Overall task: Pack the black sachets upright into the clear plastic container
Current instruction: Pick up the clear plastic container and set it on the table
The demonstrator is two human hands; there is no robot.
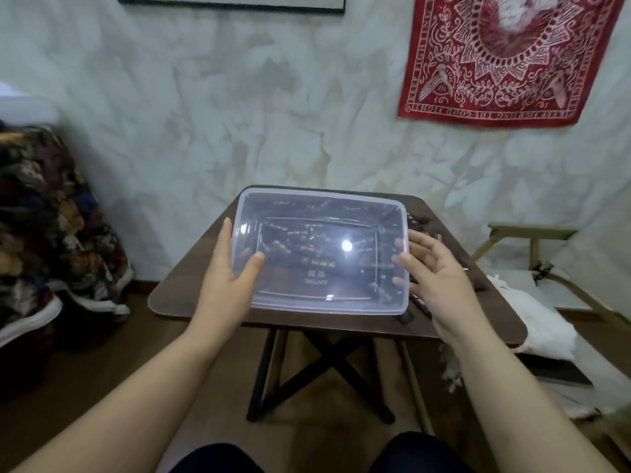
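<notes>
The clear plastic container (pixel 324 303) is held over a small dark wooden table (pixel 205 295), its flat face turned toward me and printed lettering showing on it. My left hand (pixel 225 281) grips its left edge, thumb across the near face and fingers along the side. My right hand (pixel 440 278) is at the right edge, its spread fingertips touching the rim. Through the plastic I see several black sachets with gold print, lying jumbled. More black sachets (pixel 420 303) stick out on the table by my right hand.
The table is a folding one with crossed black legs, close to a marbled wall. A patterned blanket (pixel 41 213) lies at the left. At the right are a wooden frame (pixel 532 233) and white cloth (pixel 532 319). A red bandana (pixel 505 56) hangs on the wall.
</notes>
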